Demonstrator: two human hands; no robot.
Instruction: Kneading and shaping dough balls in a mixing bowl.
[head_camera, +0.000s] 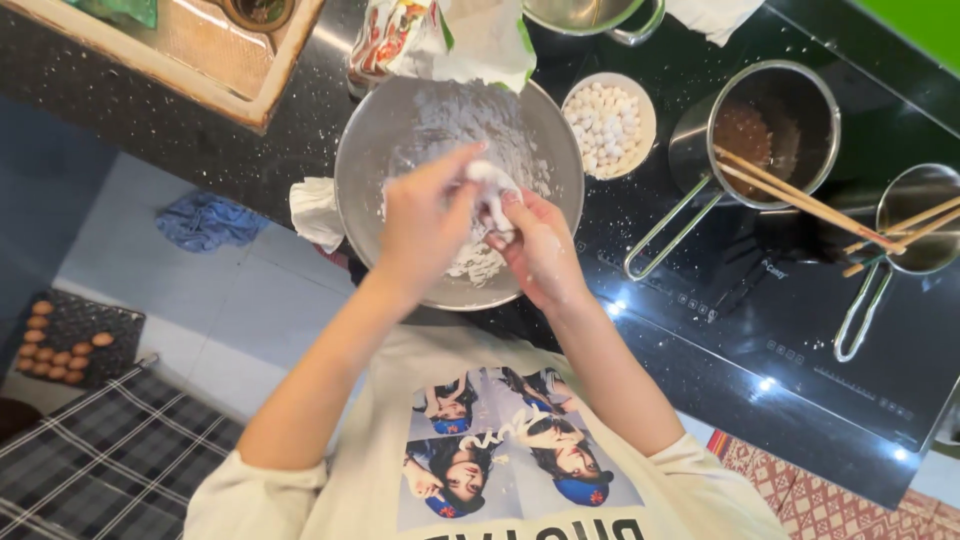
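Glossy black counter (300, 130) with a glass cooktop (800, 330) at 3 o'clock. At centre, one round steel mixing bowl (370, 150) dusted with white flour. Above it, the left hand (425, 225) and right hand (540, 250) together pinch a soft, sticky white dough piece (492, 195). At 1 o'clock, one small bowl (645, 115) of white dough balls; at 2 o'clock, one steel saucepan (775, 125) carrying two wooden chopsticks (800, 200).

Cream short-sleeved t-shirt, printed photo graphic on the chest, bare forearms, flour-dusted fingers (470, 170)
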